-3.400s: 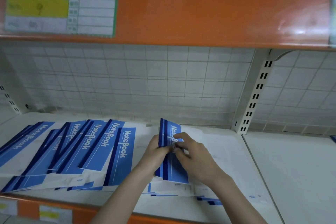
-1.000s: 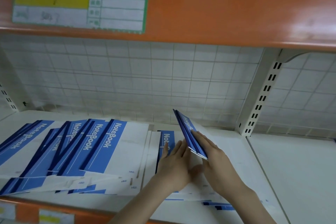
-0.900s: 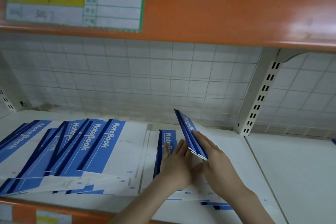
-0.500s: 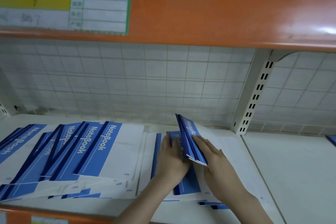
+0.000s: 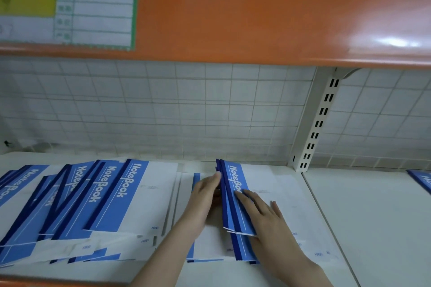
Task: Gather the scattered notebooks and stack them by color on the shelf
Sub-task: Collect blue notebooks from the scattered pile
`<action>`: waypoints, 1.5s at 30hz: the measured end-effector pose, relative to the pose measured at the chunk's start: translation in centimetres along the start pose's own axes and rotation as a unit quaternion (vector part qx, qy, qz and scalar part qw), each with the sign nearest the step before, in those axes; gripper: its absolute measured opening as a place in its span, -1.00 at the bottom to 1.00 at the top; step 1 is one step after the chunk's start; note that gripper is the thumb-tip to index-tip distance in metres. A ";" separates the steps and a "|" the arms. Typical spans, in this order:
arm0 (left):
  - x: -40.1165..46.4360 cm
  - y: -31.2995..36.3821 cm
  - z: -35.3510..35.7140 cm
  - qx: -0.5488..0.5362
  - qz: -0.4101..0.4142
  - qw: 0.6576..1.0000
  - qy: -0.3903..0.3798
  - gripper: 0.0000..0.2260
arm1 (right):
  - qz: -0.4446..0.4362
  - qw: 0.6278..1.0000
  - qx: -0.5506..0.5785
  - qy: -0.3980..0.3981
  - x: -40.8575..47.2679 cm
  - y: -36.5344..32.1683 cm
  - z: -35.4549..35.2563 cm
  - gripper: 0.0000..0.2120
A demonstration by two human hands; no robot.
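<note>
Fanned blue notebooks point(image 5: 112, 196) overlap on the left of the white shelf point(image 5: 373, 216); the left hand point(image 5: 204, 196) sets straight fingers against the stack's spine edge; the right hand point(image 5: 263, 214) lies flat, fingers spread, on the stack of notebooks point(image 5: 235, 207), gripping nothing.

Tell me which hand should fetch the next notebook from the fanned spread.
Left. The left hand lies open nearest the fanned notebooks; the right hand presses flat on the stack, steadying it.

Soft, dim; glare upper right
</note>
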State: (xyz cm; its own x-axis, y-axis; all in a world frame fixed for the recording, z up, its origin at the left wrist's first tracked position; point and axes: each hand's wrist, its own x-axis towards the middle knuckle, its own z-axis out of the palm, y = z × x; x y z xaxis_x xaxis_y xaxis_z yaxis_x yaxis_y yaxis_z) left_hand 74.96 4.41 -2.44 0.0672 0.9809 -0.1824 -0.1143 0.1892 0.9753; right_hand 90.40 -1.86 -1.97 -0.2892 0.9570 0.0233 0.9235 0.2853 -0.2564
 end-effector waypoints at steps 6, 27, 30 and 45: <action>-0.4 -0.4 0.1 0.004 -0.017 0.998 -0.059 -0.67 | -0.025 0.999 0.034 0.000 -0.6 0.5 0.1 -0.19; -3.8 3.3 0.6 0.026 0.333 0.941 0.057 -0.65 | -0.054 0.772 0.589 0.231 3.3 0.6 -4.2 -0.71; -3.5 2.5 1.0 -0.023 0.288 0.954 0.077 -0.76 | -0.031 0.773 0.585 0.246 3.6 0.6 -3.5 -0.78; -2.4 0.0 1.0 -0.014 0.237 0.966 0.100 -0.80 | 0.002 0.866 0.403 0.296 3.3 1.3 -0.9 -0.87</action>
State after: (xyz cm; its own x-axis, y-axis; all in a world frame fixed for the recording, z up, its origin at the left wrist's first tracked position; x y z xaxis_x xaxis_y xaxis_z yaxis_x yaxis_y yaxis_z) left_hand 75.80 1.96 -1.92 -0.1911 0.9465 0.2599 -0.1132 -0.2843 0.9520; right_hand 90.83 1.73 -1.30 0.1147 0.8853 0.4506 0.3793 0.3802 -0.8436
